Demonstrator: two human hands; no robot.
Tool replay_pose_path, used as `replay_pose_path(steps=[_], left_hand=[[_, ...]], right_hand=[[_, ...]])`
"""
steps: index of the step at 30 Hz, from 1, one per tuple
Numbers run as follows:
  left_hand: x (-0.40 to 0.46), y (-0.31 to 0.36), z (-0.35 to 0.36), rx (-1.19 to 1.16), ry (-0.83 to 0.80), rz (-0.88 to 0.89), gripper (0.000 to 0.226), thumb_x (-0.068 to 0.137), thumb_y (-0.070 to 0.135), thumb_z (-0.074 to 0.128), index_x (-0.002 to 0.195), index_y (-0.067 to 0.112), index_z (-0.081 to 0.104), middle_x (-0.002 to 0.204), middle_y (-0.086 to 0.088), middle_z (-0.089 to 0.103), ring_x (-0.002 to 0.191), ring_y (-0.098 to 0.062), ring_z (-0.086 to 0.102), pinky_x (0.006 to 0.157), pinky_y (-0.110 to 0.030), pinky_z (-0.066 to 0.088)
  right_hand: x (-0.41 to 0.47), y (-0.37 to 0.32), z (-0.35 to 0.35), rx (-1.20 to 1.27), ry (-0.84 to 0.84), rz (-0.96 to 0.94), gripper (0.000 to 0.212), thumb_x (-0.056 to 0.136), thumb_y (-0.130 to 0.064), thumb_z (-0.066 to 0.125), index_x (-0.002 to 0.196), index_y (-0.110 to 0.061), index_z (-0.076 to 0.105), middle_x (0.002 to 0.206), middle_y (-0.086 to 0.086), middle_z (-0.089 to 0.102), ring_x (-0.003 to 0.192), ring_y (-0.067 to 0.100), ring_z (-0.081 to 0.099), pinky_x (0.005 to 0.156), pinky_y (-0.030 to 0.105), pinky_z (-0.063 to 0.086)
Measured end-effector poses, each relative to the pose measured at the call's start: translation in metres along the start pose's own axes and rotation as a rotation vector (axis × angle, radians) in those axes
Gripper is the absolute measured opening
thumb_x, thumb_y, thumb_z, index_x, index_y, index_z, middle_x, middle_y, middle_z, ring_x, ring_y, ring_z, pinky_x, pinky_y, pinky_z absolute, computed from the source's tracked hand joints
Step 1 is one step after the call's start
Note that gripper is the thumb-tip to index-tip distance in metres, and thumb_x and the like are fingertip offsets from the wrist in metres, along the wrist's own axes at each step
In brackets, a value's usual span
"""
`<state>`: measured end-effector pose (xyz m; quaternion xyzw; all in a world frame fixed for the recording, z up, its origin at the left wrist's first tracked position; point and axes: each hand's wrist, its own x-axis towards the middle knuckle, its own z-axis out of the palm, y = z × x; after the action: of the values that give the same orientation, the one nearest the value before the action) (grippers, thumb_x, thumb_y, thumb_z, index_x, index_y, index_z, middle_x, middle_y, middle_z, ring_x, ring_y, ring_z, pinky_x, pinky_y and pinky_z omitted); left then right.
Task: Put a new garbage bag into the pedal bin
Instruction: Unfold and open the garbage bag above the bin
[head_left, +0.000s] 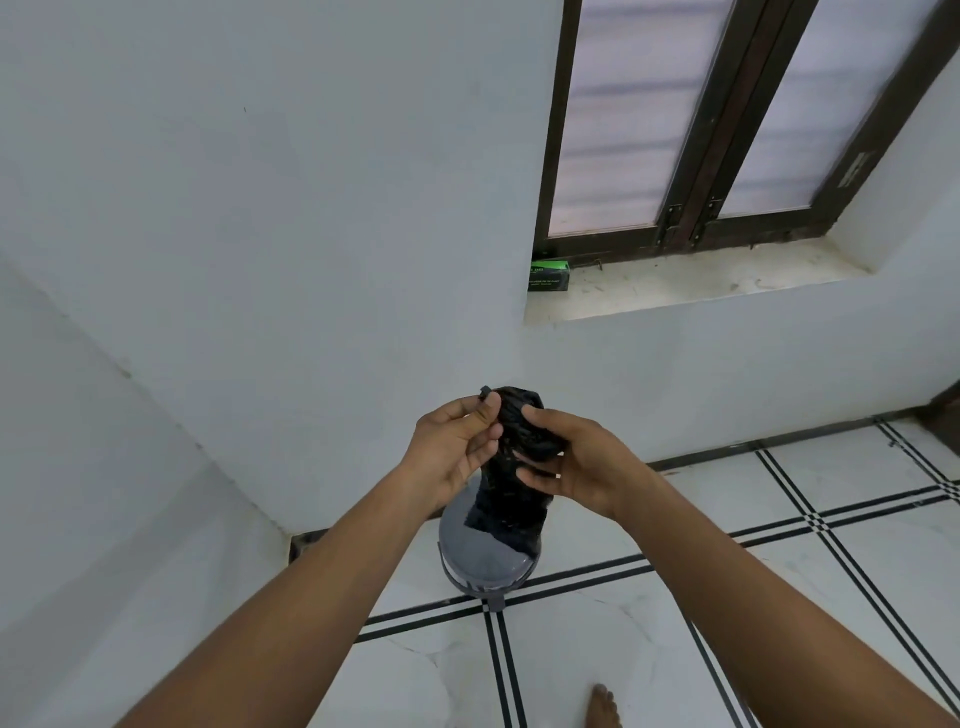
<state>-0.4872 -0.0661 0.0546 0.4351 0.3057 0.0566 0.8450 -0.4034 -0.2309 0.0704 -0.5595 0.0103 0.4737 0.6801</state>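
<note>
- Both bare forearms reach forward and converge at chest height.
- The left hand (457, 447) has its palm turned inward, thumb and forefinger pinching at the top, the other fingers curled.
- The right hand (576, 462) faces it, thumb up, fingers apparently curled beneath.
- A bare foot (602, 706) shows below.

Your left hand (457, 447) and right hand (576, 467) both grip the crumpled black garbage bag (519, 441) above the grey pedal bin (483, 558) (lid closed), which stands on the tiled floor (675, 597) near the wall.
</note>
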Motion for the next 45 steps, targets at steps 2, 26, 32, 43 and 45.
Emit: replay_pose_path(steps=[2, 26, 32, 43, 45], left_hand=[[-0.004, 0.000, -0.003, -0.027, -0.012, -0.022, 0.034, 0.080, 0.026, 0.085, 0.106, 0.007, 0.073, 0.081, -0.004, 0.074, 0.067, -0.010, 0.068, 0.062, -0.022, 0.060], [-0.008, -0.020, 0.037, 0.165, 0.065, 0.027, 0.005, 0.098, 0.013, 0.069, 0.101, 0.013, 0.073, 0.092, -0.003, 0.073, 0.083, -0.019, 0.066, 0.077, -0.033, 0.057], [-0.007, -0.007, 0.053, -0.135, 0.024, -0.041, 0.015, 0.103, 0.014, 0.059, 0.109, 0.004, 0.069, 0.079, -0.008, 0.072, 0.069, -0.019, 0.070, 0.067, -0.031, 0.062], [-0.006, 0.022, 0.058, -0.235, -0.013, -0.089, 0.022, 0.105, 0.004, 0.050, 0.092, -0.004, 0.066, 0.072, -0.008, 0.064, 0.049, -0.009, 0.064, 0.051, -0.019, 0.058], [-0.007, 0.030, 0.057, -0.274, -0.028, -0.078, 0.022, 0.106, 0.004, 0.049, 0.094, -0.003, 0.066, 0.081, -0.008, 0.063, 0.050, -0.007, 0.064, 0.052, -0.018, 0.058]], right_hand=[[0.000, 0.002, 0.003, 0.080, 0.054, -0.009, 0.030, 0.089, -0.023, 0.079, 0.113, -0.007, 0.074, 0.096, 0.008, 0.078, 0.092, 0.026, 0.074, 0.090, 0.044, 0.061], [-0.008, -0.008, -0.020, -0.045, 0.192, -0.310, 0.015, 0.096, -0.005, 0.070, 0.089, -0.016, 0.061, 0.087, 0.006, 0.069, 0.077, 0.017, 0.069, 0.084, 0.034, 0.062], [-0.010, -0.006, -0.029, -0.471, 0.074, -0.383, 0.060, 0.087, -0.009, 0.078, 0.138, -0.028, 0.054, 0.129, -0.008, 0.058, 0.110, 0.004, 0.061, 0.077, 0.016, 0.051], [0.017, 0.012, -0.022, -0.729, 0.060, -0.351, 0.077, 0.073, -0.031, 0.091, 0.136, -0.030, 0.046, 0.118, -0.001, 0.051, 0.103, 0.014, 0.064, 0.085, 0.033, 0.056], [0.018, 0.011, -0.023, -0.838, -0.008, -0.256, 0.089, 0.073, -0.039, 0.091, 0.144, -0.037, 0.038, 0.121, -0.003, 0.050, 0.106, 0.008, 0.060, 0.080, 0.023, 0.049]])
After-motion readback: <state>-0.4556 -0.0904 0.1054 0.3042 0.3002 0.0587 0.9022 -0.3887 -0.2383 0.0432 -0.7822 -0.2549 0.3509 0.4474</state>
